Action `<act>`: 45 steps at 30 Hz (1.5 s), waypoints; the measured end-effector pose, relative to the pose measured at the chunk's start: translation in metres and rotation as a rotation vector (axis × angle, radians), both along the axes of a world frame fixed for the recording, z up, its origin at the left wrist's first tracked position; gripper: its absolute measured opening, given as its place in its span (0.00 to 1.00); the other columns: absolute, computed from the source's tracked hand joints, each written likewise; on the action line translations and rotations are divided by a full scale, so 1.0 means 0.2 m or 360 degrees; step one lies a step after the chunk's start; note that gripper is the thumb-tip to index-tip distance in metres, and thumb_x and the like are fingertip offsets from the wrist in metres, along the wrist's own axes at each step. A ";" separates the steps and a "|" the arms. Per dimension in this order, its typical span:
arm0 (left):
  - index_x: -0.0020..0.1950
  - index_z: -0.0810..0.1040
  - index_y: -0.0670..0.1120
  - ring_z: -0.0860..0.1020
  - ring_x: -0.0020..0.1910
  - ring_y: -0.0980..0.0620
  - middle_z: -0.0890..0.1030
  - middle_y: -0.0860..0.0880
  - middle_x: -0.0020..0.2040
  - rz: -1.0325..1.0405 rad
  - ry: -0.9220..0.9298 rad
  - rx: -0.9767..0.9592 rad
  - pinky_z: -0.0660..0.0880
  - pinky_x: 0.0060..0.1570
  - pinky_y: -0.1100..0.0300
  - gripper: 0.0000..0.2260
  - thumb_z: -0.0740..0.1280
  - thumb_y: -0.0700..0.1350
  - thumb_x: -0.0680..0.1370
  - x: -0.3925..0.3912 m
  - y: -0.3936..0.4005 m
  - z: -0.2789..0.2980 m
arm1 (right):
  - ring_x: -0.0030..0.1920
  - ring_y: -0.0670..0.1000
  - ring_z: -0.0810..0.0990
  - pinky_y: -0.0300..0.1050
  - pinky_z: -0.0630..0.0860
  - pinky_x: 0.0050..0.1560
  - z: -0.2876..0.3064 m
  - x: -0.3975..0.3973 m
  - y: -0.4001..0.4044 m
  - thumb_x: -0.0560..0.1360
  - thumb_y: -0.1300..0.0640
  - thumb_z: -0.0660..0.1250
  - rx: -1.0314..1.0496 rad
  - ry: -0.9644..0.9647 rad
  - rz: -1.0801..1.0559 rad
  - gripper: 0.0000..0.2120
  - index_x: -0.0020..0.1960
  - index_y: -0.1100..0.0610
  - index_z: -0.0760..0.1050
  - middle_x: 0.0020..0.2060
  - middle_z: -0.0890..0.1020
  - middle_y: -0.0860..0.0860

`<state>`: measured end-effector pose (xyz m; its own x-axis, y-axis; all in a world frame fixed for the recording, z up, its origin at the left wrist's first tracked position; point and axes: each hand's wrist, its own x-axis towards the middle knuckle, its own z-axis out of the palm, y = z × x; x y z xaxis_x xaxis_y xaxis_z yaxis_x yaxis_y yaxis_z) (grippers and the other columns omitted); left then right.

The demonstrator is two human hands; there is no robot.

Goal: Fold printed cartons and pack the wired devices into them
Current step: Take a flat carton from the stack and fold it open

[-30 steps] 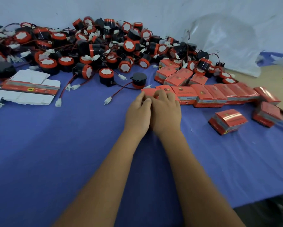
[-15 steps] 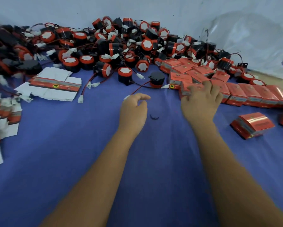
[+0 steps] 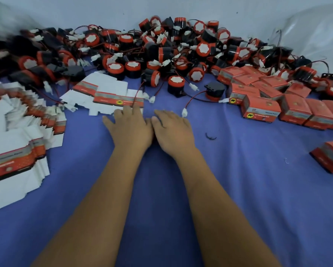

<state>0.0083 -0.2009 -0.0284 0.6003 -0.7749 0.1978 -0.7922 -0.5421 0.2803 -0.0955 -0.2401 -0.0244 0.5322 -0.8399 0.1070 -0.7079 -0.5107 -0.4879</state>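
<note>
My left hand [image 3: 130,125] lies flat with its fingers spread, and the fingertips touch the near edge of a small stack of flat printed cartons [image 3: 108,93]. My right hand [image 3: 173,128] rests beside it on the blue cloth, fingers relaxed and holding nothing. A white wire connector [image 3: 184,112] lies just past its fingertips. A big pile of black-and-orange wired devices [image 3: 161,49] runs along the back. One device [image 3: 214,92] sits apart, with its red wire leading to that connector. Folded orange cartons [image 3: 262,108] are grouped at the right.
A large fanned stack of flat cartons [image 3: 17,143] fills the left side. One folded carton [image 3: 331,157] lies alone at the right edge. A small black clip [image 3: 210,136] is on the blue cloth [image 3: 239,189]. A clear plastic bag [image 3: 316,35] leans against the back wall.
My right hand has left the folded cartons and come down beside my left hand. My left hand has reached forward to the flat cartons. The view has swung left.
</note>
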 end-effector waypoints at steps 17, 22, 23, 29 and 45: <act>0.57 0.81 0.59 0.76 0.52 0.60 0.80 0.64 0.51 -0.0120 0.1055 -0.0567 0.69 0.46 0.67 0.11 0.62 0.50 0.79 0.12 0.12 0.02 | 0.55 0.45 0.70 0.43 0.66 0.62 -0.01 -0.12 0.01 0.67 0.43 0.77 0.0066 -0.0455 0.0191 0.28 0.65 0.48 0.77 0.53 0.79 0.39; 0.45 0.83 0.56 0.76 0.56 0.54 0.81 0.55 0.51 -0.0249 0.0865 -0.0771 0.72 0.57 0.56 0.08 0.64 0.51 0.76 0.10 0.11 0.04 | 0.41 0.47 0.76 0.47 0.71 0.40 0.03 -0.11 0.03 0.80 0.44 0.63 -0.0129 -0.0308 0.0075 0.16 0.52 0.54 0.82 0.38 0.81 0.45; 0.50 0.84 0.53 0.73 0.62 0.49 0.80 0.52 0.56 -0.0255 0.0748 -0.0814 0.69 0.64 0.51 0.09 0.65 0.51 0.76 0.09 0.10 0.04 | 0.41 0.52 0.75 0.50 0.71 0.40 0.03 -0.12 0.02 0.81 0.45 0.60 -0.0254 -0.0235 0.0013 0.17 0.50 0.57 0.80 0.39 0.81 0.49; 0.73 0.70 0.58 0.56 0.77 0.55 0.64 0.55 0.74 -0.0524 0.1278 -0.0715 0.57 0.75 0.56 0.21 0.66 0.47 0.80 0.03 0.14 0.07 | 0.28 0.53 0.64 0.46 0.69 0.42 0.03 -0.12 0.00 0.80 0.52 0.64 -0.1102 -0.0258 -0.0388 0.17 0.37 0.60 0.76 0.27 0.76 0.54; 0.50 0.74 0.61 0.76 0.42 0.72 0.78 0.63 0.50 -0.0290 0.1501 -0.1481 0.72 0.42 0.70 0.15 0.52 0.44 0.85 0.03 0.10 0.07 | 0.68 0.52 0.70 0.40 0.66 0.65 0.05 -0.07 0.04 0.70 0.75 0.53 -0.0374 -0.1050 0.0021 0.37 0.77 0.54 0.62 0.70 0.72 0.48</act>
